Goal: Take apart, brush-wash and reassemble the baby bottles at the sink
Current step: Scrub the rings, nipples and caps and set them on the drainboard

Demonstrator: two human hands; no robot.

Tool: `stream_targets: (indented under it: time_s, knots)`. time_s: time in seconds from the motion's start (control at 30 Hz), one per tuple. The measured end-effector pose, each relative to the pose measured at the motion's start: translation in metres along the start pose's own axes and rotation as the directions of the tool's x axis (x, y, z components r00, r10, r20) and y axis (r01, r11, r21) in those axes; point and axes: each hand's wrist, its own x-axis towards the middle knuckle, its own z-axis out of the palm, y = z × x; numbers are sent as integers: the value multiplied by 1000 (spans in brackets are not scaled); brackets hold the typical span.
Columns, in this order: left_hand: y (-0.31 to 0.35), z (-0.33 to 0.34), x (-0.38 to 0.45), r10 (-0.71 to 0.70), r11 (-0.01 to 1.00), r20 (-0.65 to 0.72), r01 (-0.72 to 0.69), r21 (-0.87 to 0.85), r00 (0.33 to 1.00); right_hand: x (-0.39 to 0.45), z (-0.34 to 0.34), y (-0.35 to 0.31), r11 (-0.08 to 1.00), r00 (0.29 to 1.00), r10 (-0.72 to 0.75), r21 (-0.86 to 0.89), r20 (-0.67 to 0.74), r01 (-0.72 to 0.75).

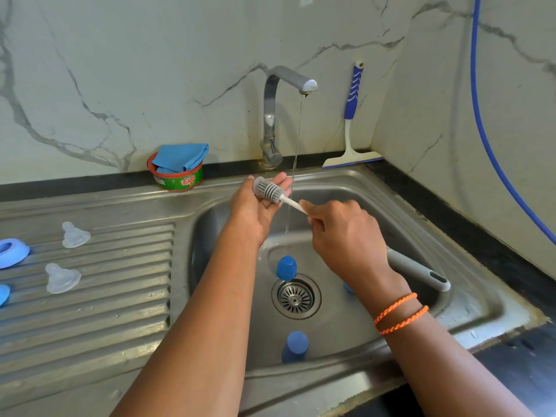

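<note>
Bottle nipples (75, 235) lie on the drainboard at your left. Over the sink (469, 284), your left hand (255, 206) cradles the silicone brush (268, 190) head with fingers straight, while your right hand's (346, 236) grip pinches its white stem beside the tap's stream.

Two teats (75, 235), two caps (286, 267).
</note>
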Motion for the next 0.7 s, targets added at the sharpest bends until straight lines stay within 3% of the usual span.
stream_targets:
  time_s: [0.13, 0.27, 0.43, 0.5, 0.6, 0.67, 0.7]
  knots:
    - [-1, -1, 0, 16, 997, -15, -15, 70, 1000, 0, -7, -7, 989, 999, -16, -147, -41, 10]
    - [2, -2, 4, 111, 947, -32, -96, 308, 993, -4, -4, -19, 933, 969, -148, -352, -198, 71]
    - [11, -8, 3, 107, 939, -2, -101, 328, 994, -9, 4, -30, 919, 975, -156, -386, -160, 84]
    - [13, -8, 3, 99, 951, 19, -100, 292, 995, -10, 6, -32, 961, 993, -61, -273, -98, 33]
    - [14, -7, 1, 88, 969, 21, -90, 232, 996, -5, 10, -27, 992, 990, 113, 51, 84, -117]
    - [14, -6, -2, 65, 986, 40, -70, 154, 997, -1, 11, -23, 887, 964, 188, 390, 186, -249]
    - [14, -6, -3, 55, 992, 54, -61, 108, 997, 3, 11, -18, 724, 931, 220, 590, 292, -357]
